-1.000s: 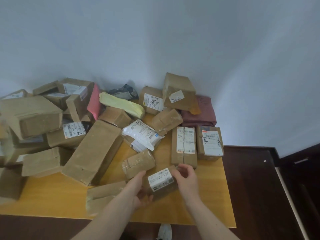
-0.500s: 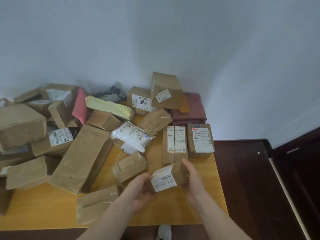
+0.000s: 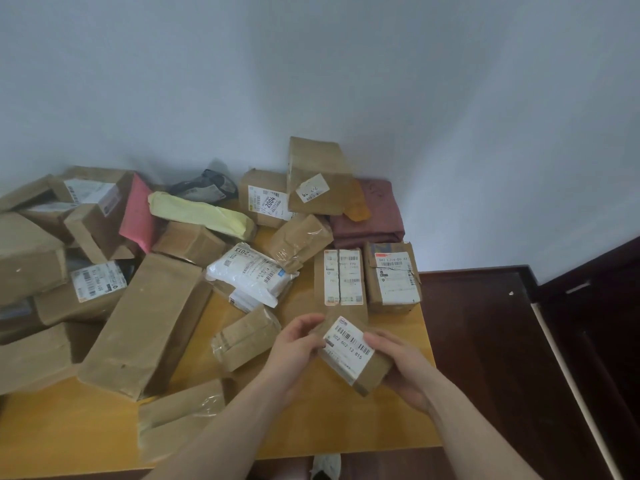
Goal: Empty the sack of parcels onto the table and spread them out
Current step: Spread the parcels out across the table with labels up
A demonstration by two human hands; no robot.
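Note:
A small brown box with a white barcode label (image 3: 349,353) is held above the yellow table (image 3: 394,424), tilted with its label toward me. My left hand (image 3: 294,351) grips its left end and my right hand (image 3: 398,368) cups its right end. Several brown parcels cover the table: a long box (image 3: 145,323), a taped box (image 3: 246,337) just left of my left hand, two labelled boxes (image 3: 341,278) (image 3: 393,275) beyond my hands, and a white bag (image 3: 251,273). No sack is in view.
A heap of boxes (image 3: 31,258) fills the table's left side. A yellow packet (image 3: 201,213), a pink mailer (image 3: 138,213) and a maroon bundle (image 3: 374,213) lie near the wall. Another box (image 3: 180,415) sits at the front edge. Dark wooden floor (image 3: 485,341) lies to the right.
Both hands have lifted the small labelled box off the table and turned it, so its label now faces me. The camera has shifted slightly.

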